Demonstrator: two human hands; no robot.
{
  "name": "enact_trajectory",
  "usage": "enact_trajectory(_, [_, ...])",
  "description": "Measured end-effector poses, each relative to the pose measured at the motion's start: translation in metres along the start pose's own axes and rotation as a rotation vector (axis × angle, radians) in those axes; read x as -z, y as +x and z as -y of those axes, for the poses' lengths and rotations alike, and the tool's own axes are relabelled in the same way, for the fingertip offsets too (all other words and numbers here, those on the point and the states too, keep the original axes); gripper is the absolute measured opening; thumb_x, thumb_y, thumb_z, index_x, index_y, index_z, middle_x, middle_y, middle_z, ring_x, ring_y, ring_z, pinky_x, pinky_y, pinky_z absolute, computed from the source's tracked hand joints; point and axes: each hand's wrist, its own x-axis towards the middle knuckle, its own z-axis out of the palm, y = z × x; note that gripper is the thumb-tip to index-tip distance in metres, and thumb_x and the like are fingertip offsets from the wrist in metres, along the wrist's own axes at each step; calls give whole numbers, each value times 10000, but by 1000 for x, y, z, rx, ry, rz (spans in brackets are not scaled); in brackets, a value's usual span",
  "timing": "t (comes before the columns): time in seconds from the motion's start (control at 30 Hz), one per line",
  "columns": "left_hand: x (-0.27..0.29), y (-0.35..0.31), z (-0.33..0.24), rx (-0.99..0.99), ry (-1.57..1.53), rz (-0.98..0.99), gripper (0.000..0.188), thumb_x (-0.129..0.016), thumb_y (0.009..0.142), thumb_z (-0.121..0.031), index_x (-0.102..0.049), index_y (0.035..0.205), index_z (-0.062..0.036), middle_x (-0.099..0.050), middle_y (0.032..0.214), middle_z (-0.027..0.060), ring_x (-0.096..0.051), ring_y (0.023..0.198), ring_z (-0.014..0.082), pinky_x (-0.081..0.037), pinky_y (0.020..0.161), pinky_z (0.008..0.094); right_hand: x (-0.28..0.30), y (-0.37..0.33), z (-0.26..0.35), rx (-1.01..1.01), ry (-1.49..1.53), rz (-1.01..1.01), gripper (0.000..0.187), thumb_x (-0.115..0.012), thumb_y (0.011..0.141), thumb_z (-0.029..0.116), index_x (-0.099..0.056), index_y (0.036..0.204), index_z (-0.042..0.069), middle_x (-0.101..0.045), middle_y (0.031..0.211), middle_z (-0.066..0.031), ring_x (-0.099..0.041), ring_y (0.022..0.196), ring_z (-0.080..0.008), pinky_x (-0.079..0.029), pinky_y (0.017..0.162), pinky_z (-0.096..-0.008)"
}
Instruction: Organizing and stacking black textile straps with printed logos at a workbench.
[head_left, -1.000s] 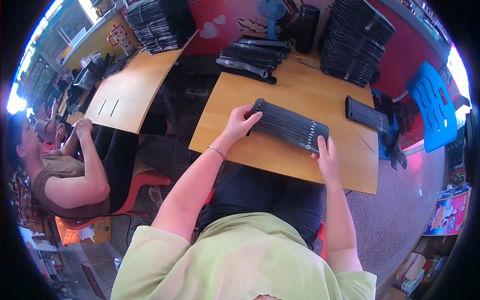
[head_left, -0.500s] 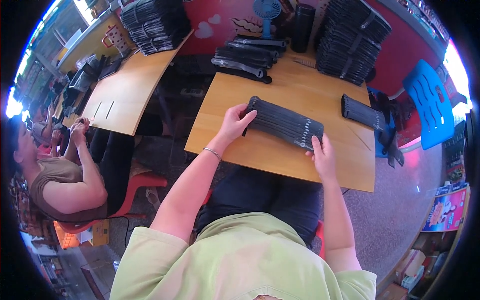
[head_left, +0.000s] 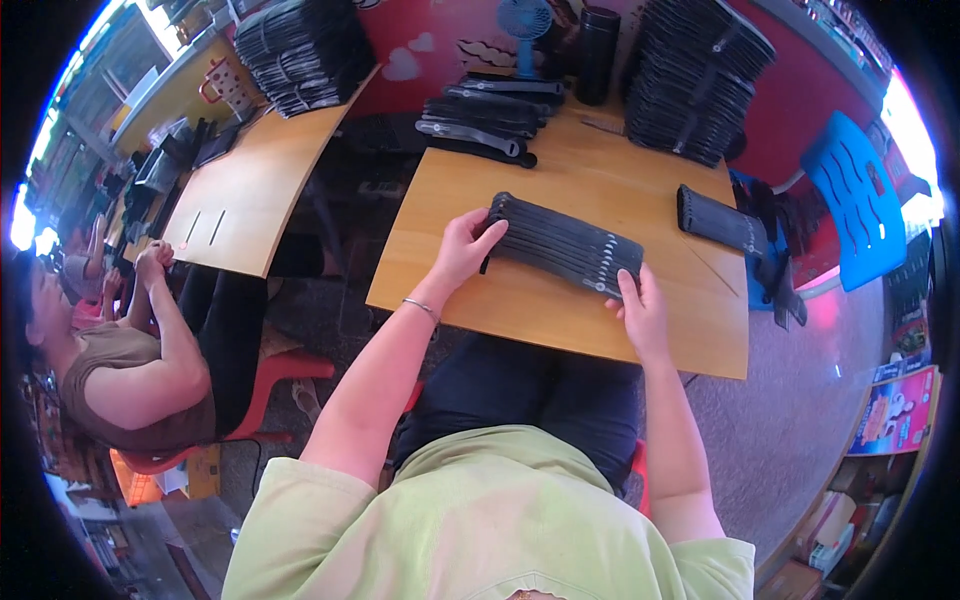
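A flat bundle of black straps [head_left: 560, 243], laid side by side with rounded ends, is held over the wooden table. My left hand [head_left: 465, 245] is closed on its left end, thumb on top. At the other end, my right hand [head_left: 640, 308] pinches the near corner, thumb over a row of small pale marks. The fingers under the bundle are partly hidden. To its right, a second black strap bundle [head_left: 722, 222] lies at the table's right edge. A loose pile of black straps [head_left: 485, 118] rests at the far left of the table.
A tall stack of black bundles [head_left: 690, 85], a dark bottle [head_left: 597, 55] and a blue fan [head_left: 524, 30] stand at the table's [head_left: 440, 200] back. A blue chair [head_left: 855, 200] is at right. Another person [head_left: 150, 350] sits left at a second table [head_left: 260, 190].
My hands keep the same hold on the strap bundle, which barely moves. The whole view has shifted slightly. The person at left has moved their hands a little.
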Motion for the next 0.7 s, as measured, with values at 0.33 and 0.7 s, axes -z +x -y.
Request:
enact_trajectory(0.33, [5, 1, 3, 18, -24, 5, 169, -621, 904, -141, -595, 884, 25, -564, 776, -49, -477, 704, 21, -401, 605, 196, 14, 10, -21, -36, 267, 100, 440, -348, 1008, 424, -577, 1132, 70, -644, 1021, -36, -609, 917, -100, -494, 750, -244])
enact_trajectory(0.7, [7, 3, -5, 51, -36, 51, 193, -608, 912, -131, -616, 994, 43, -628, 896, -5, -550, 803, 50, -458, 718, 208, 15, 15, -14, -108, 447, 61, 368, -414, 1007, 325, -604, 1060, 15, -635, 1014, -16, -581, 902, -90, -450, 826, -245])
